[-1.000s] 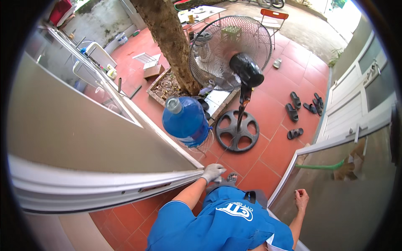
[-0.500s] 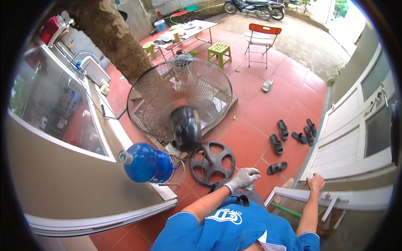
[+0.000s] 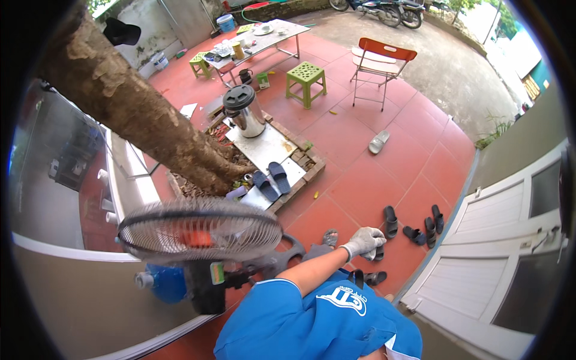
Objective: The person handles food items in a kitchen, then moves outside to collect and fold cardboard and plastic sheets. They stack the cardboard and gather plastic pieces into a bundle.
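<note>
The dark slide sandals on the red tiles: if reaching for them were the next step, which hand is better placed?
Probably the left hand: gloved, it appears beside the nearest dark slide sandals; the right hand is out of view.

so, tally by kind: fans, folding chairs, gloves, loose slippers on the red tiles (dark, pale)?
Fan: 1
Folding chair: 1
Glove: 1
Dark slippers: 6, one partly behind the glove
Pale slipper: 1
Total: 10
</note>
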The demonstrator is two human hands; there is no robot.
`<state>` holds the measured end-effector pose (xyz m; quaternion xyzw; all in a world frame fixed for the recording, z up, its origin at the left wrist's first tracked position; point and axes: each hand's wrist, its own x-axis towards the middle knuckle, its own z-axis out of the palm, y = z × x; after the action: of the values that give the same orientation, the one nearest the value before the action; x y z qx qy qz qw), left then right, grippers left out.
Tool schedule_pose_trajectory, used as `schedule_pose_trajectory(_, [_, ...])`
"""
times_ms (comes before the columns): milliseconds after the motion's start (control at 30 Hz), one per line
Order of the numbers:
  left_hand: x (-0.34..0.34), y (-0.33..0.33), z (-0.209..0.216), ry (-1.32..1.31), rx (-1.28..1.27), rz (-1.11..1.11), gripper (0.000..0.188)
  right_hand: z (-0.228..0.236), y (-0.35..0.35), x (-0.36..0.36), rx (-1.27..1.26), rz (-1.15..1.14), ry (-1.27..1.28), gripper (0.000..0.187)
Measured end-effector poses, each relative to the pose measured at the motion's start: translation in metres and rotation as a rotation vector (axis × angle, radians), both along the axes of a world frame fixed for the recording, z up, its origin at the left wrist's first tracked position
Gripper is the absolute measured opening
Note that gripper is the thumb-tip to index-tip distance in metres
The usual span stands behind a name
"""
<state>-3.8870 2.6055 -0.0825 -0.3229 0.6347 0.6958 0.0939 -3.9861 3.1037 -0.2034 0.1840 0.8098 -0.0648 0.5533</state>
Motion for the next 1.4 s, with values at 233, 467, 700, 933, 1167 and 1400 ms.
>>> schedule_pose_trajectory(233, [-0.134,-0.096,0.008,0.067,-0.076,-0.025,0.025,0.001,-0.146,-0.067,-0.505,-0.368,0.382,0.045])
schedule_pose_trajectory(467, [-0.274,-0.194,-0.036,0.022,-0.218,0.069,0.026,-0.049,-0.222,-0.221,-0.491,-0.400,0.291,0.034])
schedule_pose_trajectory(700, [-0.422,-0.325,-0.104,-0.247,-0.810,-0.129,0.039,-0.075,-0.259,-0.532,-0.443,-0.331,0.281,0.025])
schedule_pose_trajectory(933, [-0.466,-0.367,-0.184,-0.385,-0.865,-0.139,0.034,0.008,-0.438,-0.868,-0.769,0.233,0.987,0.017])
schedule_pose_trajectory(1167, [-0.667,-0.456,-0.218,-0.687,-0.417,-0.234,0.032,0.016,-0.550,-1.060,-0.864,-0.038,0.933,0.015])
schedule_pose_trajectory(1400, [-1.121,-0.617,-0.118,0.481,-1.412,-0.407,0.042,-0.042,-0.486,-1.045,-0.240,-0.504,0.484,0.005])
